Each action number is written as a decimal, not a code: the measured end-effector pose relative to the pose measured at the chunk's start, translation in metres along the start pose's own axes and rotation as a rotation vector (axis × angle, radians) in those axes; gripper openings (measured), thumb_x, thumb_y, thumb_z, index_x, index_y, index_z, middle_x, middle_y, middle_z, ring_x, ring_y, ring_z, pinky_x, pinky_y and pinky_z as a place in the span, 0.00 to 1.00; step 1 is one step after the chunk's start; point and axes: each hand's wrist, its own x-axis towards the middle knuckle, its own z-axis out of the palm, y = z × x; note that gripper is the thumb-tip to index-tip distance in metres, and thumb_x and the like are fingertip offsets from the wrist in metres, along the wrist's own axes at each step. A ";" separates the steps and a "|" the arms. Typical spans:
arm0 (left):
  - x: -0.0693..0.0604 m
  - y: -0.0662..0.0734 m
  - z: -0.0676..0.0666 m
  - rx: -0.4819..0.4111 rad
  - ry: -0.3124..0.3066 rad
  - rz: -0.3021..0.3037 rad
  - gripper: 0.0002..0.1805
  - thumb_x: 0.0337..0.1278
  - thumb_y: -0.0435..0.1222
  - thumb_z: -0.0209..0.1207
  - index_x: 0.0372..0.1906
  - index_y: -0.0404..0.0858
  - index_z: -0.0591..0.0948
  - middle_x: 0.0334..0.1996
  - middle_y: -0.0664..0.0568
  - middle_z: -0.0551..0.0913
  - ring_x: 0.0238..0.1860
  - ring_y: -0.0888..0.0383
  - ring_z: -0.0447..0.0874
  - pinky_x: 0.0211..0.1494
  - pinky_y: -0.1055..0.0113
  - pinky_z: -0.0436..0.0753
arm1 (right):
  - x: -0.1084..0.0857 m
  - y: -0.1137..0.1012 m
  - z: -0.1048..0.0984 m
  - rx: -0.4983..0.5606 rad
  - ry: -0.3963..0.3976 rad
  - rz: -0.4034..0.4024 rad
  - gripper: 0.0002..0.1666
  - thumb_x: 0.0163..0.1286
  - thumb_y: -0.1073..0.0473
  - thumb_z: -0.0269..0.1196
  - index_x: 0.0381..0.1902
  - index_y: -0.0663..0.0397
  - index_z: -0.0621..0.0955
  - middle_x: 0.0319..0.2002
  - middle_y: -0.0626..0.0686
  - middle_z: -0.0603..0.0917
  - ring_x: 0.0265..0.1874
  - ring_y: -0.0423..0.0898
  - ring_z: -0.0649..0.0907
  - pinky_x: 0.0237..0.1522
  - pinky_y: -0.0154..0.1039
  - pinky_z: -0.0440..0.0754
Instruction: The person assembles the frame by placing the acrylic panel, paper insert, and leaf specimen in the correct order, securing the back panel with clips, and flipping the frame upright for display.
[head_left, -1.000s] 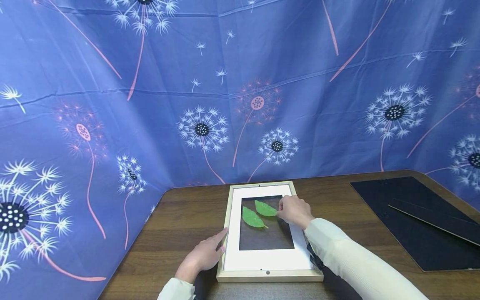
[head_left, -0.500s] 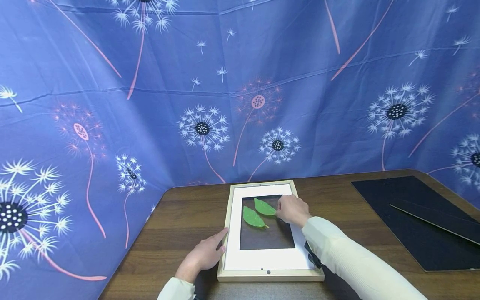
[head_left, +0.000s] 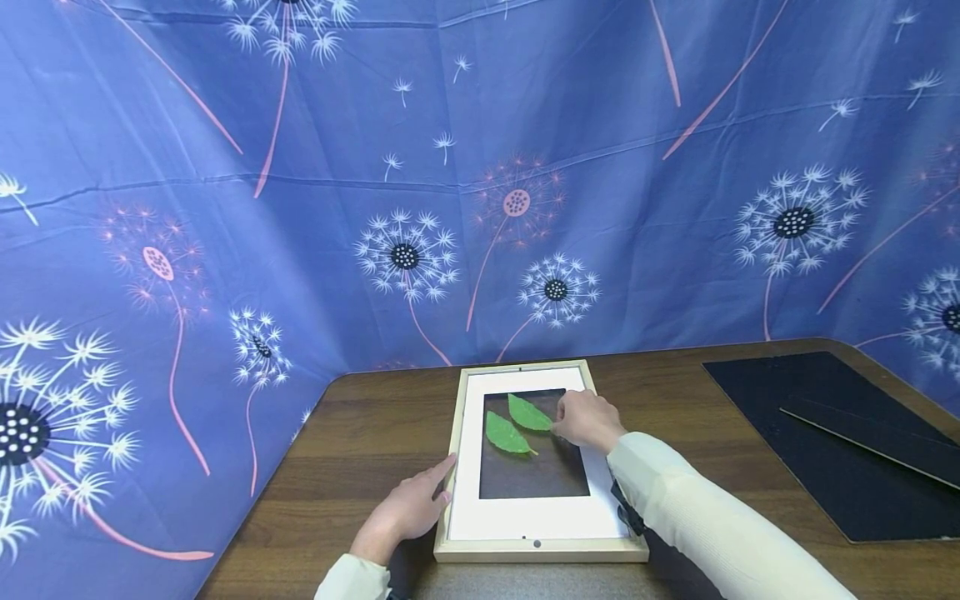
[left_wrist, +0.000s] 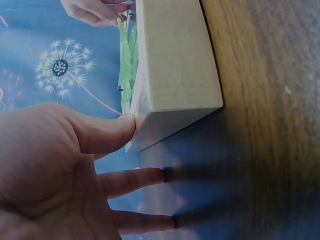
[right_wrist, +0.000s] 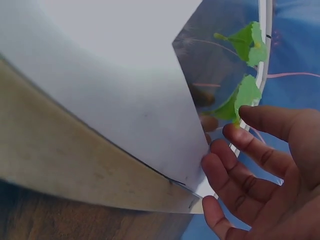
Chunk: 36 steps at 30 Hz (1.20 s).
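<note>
A pale wooden picture frame lies flat, with a white mat inside it. Two green leaves rest over the dark, glossy opening in the mat. My right hand pinches the upper leaf by its stem end, between thumb and index finger; the right wrist view shows the other fingers loosely bent over the mat. Nearer to me lies the lower leaf, untouched. At the frame's left side, my left hand rests with fingers fairly straight; its thumb touches the frame edge in the left wrist view.
The frame stands on a brown wooden table. To the right lies a black board, with a narrow raised flap on it. Behind the table hangs a blue cloth with dandelion prints.
Over the last second the upper leaf has shifted very slightly to the left and up in my right hand. My left hand stays in place at the frame.
</note>
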 end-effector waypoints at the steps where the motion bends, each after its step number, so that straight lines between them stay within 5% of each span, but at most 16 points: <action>1: 0.000 0.000 0.000 -0.002 -0.001 -0.001 0.28 0.72 0.31 0.54 0.74 0.32 0.68 0.66 0.26 0.72 0.67 0.24 0.67 0.67 0.30 0.65 | 0.000 0.001 -0.001 0.012 -0.007 0.002 0.21 0.64 0.59 0.70 0.14 0.50 0.76 0.15 0.45 0.72 0.18 0.43 0.71 0.19 0.38 0.67; 9: -0.001 0.000 -0.001 0.000 -0.010 -0.002 0.28 0.73 0.32 0.54 0.74 0.32 0.67 0.66 0.27 0.72 0.67 0.24 0.67 0.67 0.29 0.64 | -0.003 0.003 -0.016 0.108 -0.049 -0.007 0.10 0.66 0.58 0.69 0.26 0.56 0.85 0.23 0.48 0.81 0.22 0.44 0.73 0.23 0.38 0.70; 22: -0.004 0.003 -0.002 0.006 -0.002 0.025 0.28 0.72 0.31 0.54 0.74 0.30 0.67 0.65 0.25 0.73 0.66 0.25 0.68 0.68 0.31 0.65 | -0.012 0.012 -0.040 0.306 -0.067 -0.046 0.07 0.65 0.59 0.69 0.34 0.59 0.86 0.39 0.57 0.86 0.32 0.50 0.85 0.32 0.42 0.82; 36: -0.004 0.003 -0.003 0.008 0.000 0.025 0.28 0.71 0.31 0.55 0.74 0.31 0.67 0.65 0.25 0.73 0.66 0.26 0.69 0.68 0.32 0.65 | -0.027 0.034 -0.059 0.380 -0.105 -0.066 0.16 0.71 0.55 0.66 0.48 0.61 0.85 0.34 0.56 0.85 0.34 0.52 0.84 0.38 0.45 0.80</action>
